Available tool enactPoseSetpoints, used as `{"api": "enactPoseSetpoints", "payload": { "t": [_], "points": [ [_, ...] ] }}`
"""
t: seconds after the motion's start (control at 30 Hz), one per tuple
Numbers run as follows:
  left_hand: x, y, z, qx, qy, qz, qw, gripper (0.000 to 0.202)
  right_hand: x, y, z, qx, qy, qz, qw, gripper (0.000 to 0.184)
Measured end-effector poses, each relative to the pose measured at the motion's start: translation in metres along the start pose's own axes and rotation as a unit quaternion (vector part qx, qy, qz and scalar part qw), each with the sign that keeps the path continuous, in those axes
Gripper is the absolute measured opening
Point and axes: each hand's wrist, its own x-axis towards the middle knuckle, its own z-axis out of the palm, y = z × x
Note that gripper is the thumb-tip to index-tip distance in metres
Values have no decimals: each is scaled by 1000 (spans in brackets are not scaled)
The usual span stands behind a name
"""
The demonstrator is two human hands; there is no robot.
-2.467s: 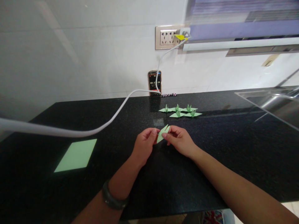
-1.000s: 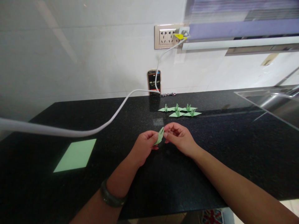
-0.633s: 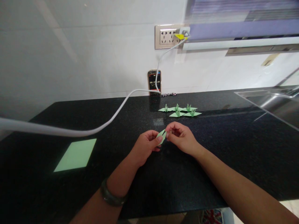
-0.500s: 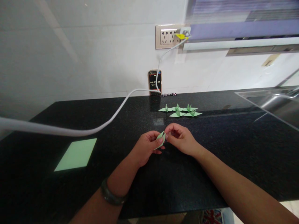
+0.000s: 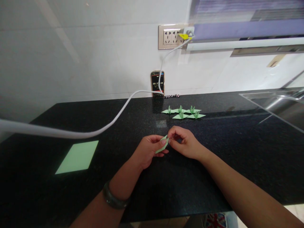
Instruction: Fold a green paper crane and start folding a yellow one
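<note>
A small folded piece of green paper (image 5: 160, 147) is pinched between the thumb and fingers of my left hand (image 5: 149, 149), above the black counter (image 5: 133, 117). The thumb and forefinger of my right hand (image 5: 184, 141) close on the paper's upper right tip. Several finished green paper cranes (image 5: 181, 116) stand in two rows just beyond my hands. Off to the left lies a flat green sheet or stack of paper (image 5: 77, 157); its thickness is hard to make out.
Against the wall leans a phone (image 5: 155, 83) showing a timer. A white cable (image 5: 114, 122) runs from the wall socket (image 5: 169, 37) past the phone and across the left side. At the right is a metal sink (image 5: 285, 109).
The folded paper's two upper points were spread apart and now sit closer together. My right fingers have shifted very slightly at its tip.
</note>
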Motion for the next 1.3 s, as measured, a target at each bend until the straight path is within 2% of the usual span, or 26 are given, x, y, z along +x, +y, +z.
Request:
{"api": "enactPoseSetpoints", "payload": {
  "t": [0.27, 0.6, 0.83, 1.1, 1.3],
  "points": [
    [1, -1, -1, 23, 14, -6, 1000, 28, 0, 1, -3, -55, -25, -39, 997, 12],
    [0, 2, 0, 6, 12, -12, 1000, 28, -1, 1, -1, -43, -30, -20, 998, 9],
    [0, 3, 1, -11, 9, -20, 1000, 25, 0, 1, 0, -31, -8, -25, 999, 9],
    [-1, 4, 3, -24, 23, -15, 999, 21, 0, 1, -1, -95, 4, -59, 994, 8],
    [-1, 2, 3, -36, 37, -4, 999, 22, -1, 3, 4, -90, 33, -71, 993, 5]
  ]
}}
